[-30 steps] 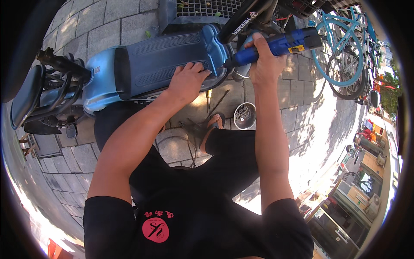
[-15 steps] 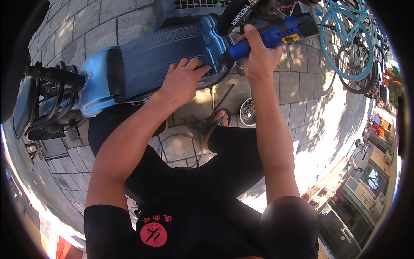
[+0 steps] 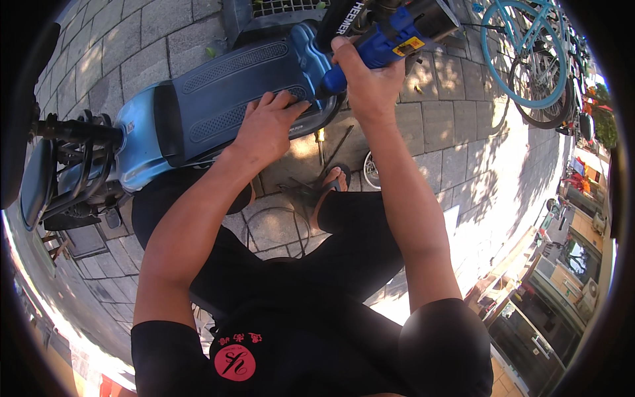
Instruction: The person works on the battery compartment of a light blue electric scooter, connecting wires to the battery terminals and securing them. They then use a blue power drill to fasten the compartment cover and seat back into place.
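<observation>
My right hand (image 3: 374, 89) is wrapped round a blue cordless power driver (image 3: 390, 45) with a dark rear end. The driver's nose points down at the near corner of the ribbed dark footboard (image 3: 231, 83) of a light-blue scooter (image 3: 140, 129). My left hand (image 3: 264, 132) lies on that footboard with its fingers stretched out. Its thumb and forefinger reach almost to the driver's nose. Whether a small part sits under the fingertips is too small to make out.
A screwdriver with a yellow handle (image 3: 321, 135) lies on the paving by my sandalled foot (image 3: 336, 177). Beside it, a bowl (image 3: 371, 171) is partly hidden by my right forearm. A turquoise bicycle (image 3: 488, 59) stands at the far right. Behind the scooter is a metal grate (image 3: 284, 6).
My right hand and the driver have shifted left in view, and the driver is tilted more steeply. The left hand stays on the footboard. My forearm now covers more of the bowl.
</observation>
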